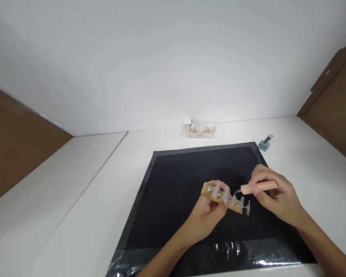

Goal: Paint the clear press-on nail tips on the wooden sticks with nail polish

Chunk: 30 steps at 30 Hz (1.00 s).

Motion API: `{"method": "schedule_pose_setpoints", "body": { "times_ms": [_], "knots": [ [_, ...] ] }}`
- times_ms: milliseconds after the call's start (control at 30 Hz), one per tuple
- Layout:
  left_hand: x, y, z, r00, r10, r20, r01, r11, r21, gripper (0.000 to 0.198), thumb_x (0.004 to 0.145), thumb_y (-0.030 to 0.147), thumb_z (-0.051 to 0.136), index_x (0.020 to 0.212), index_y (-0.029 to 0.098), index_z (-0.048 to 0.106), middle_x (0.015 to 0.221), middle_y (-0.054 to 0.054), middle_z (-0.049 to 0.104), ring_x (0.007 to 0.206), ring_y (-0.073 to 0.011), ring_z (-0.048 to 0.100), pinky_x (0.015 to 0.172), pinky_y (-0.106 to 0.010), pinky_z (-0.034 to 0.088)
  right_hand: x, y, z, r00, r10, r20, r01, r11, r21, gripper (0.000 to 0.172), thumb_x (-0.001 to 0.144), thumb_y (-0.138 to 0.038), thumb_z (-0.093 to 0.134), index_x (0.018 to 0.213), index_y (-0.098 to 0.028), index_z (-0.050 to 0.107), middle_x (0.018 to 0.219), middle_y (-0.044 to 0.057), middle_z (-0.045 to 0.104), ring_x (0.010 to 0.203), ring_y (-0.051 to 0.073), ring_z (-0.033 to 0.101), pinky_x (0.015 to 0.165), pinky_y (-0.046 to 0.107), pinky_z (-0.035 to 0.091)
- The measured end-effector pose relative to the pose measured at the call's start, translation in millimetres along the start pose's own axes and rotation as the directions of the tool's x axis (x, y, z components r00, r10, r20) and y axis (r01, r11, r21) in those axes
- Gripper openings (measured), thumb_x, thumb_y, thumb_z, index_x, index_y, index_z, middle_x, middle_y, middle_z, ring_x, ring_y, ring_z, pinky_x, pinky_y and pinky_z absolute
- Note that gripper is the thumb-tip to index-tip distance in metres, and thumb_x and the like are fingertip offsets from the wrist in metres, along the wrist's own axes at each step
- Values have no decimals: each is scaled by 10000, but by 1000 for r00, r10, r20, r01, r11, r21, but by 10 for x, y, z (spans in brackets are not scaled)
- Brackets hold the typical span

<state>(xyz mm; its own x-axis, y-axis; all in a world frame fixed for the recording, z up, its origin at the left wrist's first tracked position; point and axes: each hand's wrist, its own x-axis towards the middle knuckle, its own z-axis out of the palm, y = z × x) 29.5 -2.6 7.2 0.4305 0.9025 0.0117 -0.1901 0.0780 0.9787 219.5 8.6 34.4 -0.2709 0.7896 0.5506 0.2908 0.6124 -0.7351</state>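
My left hand [207, 219] grips a tan wooden-looking strip [205, 188] from below, thumb on the near side and fingers behind. A row of several false nail tips [226, 194] stands up from the strip on small metallic holders; those at the left look milky, those at the right clearer. My right hand [276, 196] is closed around a slim peach-coloured tube [259, 187], held nearly level. From the tube's left end a thin, clear, curved piece reaches down to the middle nail tips; whether it touches one I cannot tell.
Below both hands lies a black mat [167, 192] with taped edges on a white table [109, 192]. Behind it, a clear tray [202, 135] holds several peach pieces with white square ends. A small teal and grey object [265, 143] is by the mat's far right corner. Brown boards flank both sides.
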Motion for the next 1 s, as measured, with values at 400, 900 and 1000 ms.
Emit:
{"method": "schedule_pose_setpoints", "body": {
  "times_ms": [400, 900, 1000],
  "knots": [
    [-14, 4, -5, 989, 143, 41, -149, 962, 228, 176, 762, 80, 505, 874, 212, 472, 783, 14, 458, 669, -121, 434, 645, -263, 366, 7, -39, 5, 993, -39, 110, 14, 974, 225, 68, 857, -199, 556, 793, -219, 565, 597, -6, 525, 561, 154, 478, 500, 289, 404],
    [-51, -26, -18, 981, 157, 113, -186, 930, 316, 274, 697, 30, 454, 893, 220, 453, 774, 21, 456, 622, -110, 422, 597, -250, 352, -21, -4, -24, 999, 38, -3, -38, 996, 82, 108, 832, -184, 585, 727, -206, 570, 598, -8, 523, 542, 141, 487, 490, 275, 408],
    [-36, -16, -17, 980, 158, 119, -190, 920, 343, 255, 704, 33, 466, 880, 217, 458, 800, 13, 470, 648, -115, 449, 614, -252, 365, -17, -22, -22, 998, 21, 55, -31, 982, 186, 114, 851, -225, 574, 739, -210, 558, 578, -17, 500, 527, 137, 470, 485, 278, 396]
  ]
}}
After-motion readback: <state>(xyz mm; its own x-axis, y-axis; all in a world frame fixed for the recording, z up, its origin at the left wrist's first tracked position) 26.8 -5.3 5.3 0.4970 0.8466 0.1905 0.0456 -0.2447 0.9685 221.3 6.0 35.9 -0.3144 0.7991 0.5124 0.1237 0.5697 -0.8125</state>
